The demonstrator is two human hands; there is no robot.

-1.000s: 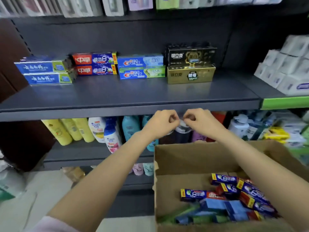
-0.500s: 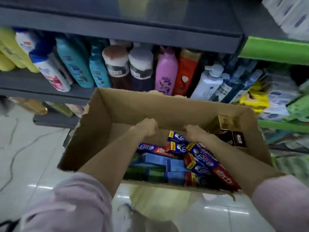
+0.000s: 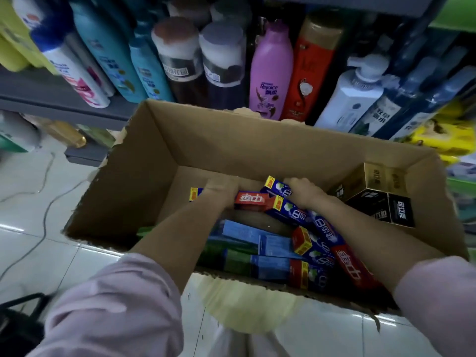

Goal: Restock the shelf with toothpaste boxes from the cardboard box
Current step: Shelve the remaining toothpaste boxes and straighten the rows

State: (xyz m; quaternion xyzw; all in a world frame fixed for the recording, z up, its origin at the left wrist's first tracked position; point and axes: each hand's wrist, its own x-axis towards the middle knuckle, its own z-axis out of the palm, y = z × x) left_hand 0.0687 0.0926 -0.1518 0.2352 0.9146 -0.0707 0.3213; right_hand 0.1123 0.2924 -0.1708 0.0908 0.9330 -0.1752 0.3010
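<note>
both hands in the cardboard box (image 3: pixel 231 140) — left hand (image 3: pixel 222 190) and right hand (image 3: pixel 304 190) on toothpaste boxes (image 3: pixel 251 200)

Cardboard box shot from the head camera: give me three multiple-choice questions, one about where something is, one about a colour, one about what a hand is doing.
1. Where in the cardboard box are the black and gold boxes?
A. far right corner
B. near left corner
C. on the floor outside

2. What colour is the Rejoice bottle on the shelf behind?
A. yellow
B. purple
C. black

3. What is the left hand doing?
A. hanging open above the box
B. gripping a red and blue toothpaste box
C. holding a bottle

Answers:
1 A, they sit against the right wall at the far end.
2 B, its body is purple.
3 B, its fingers curl round that box inside the carton.
</note>
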